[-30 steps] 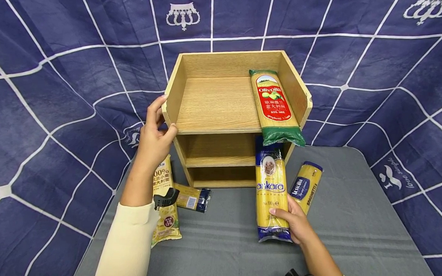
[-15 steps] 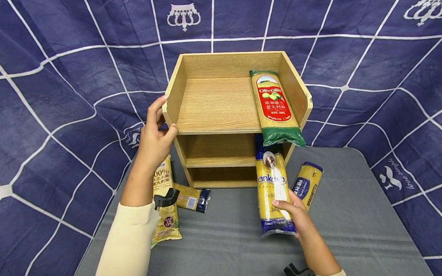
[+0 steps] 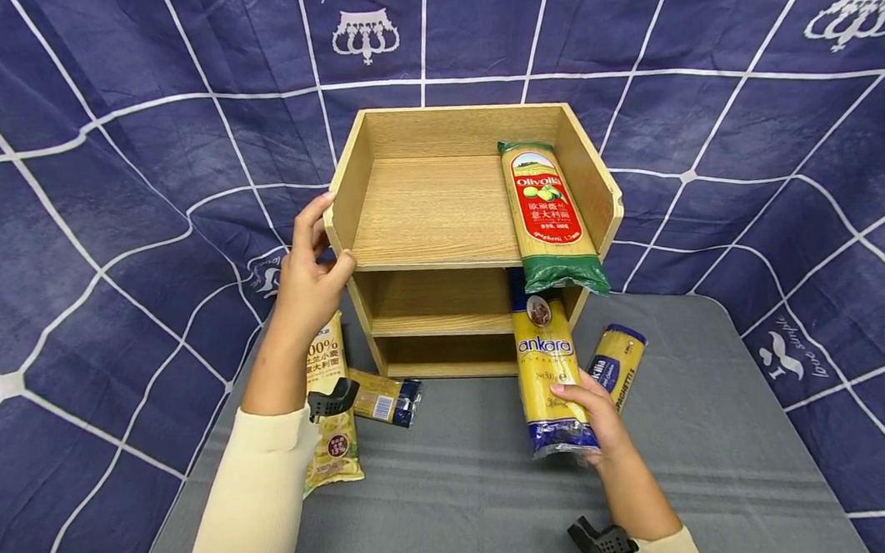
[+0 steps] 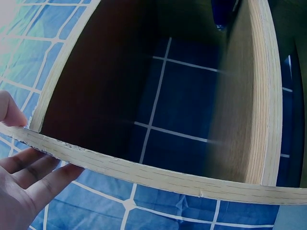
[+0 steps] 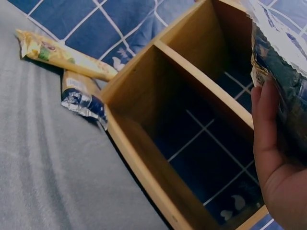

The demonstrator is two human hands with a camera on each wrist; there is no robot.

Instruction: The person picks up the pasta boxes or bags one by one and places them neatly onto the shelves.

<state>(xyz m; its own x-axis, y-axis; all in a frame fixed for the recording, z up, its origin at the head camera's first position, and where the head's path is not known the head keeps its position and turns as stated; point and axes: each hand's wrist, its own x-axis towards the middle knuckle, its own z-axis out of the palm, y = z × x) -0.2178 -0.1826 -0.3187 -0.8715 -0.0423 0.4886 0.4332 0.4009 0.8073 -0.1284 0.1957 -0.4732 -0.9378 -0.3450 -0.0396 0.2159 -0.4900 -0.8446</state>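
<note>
Blue cloth with white grid lines (image 3: 216, 156) hangs behind and down both sides of the frame, and a grey-covered bench (image 3: 439, 493) fills the lower part. A wooden shelf (image 3: 431, 209) stands at the centre, with an open top tray and two compartments below it.

At the left of the frame, the left hand (image 3: 314, 261) grips the front corner of the shelf's side board, thumb on the front edge and fingers around the outside. Right of centre, the right hand (image 3: 596, 410) grasps the blue-and-yellow pasta packet (image 3: 546, 361) near its lower end, thumb across the front. That packet slants, its far end inside the right part of the compartment just under the tray and its near end sticking out towards the lower right.

A green-ended spaghetti packet (image 3: 544, 207) lies along the right side of the tray, its near end overhanging the front edge. On the bench at the right of the frame, a yellow packet with a blue label (image 3: 618, 365) lies partly behind the right hand. Lower left, a long pale-yellow packet (image 3: 338, 446) lies partly hidden by the left arm, beside a dark-ended packet (image 3: 382, 397) near the shelf's foot.
</note>
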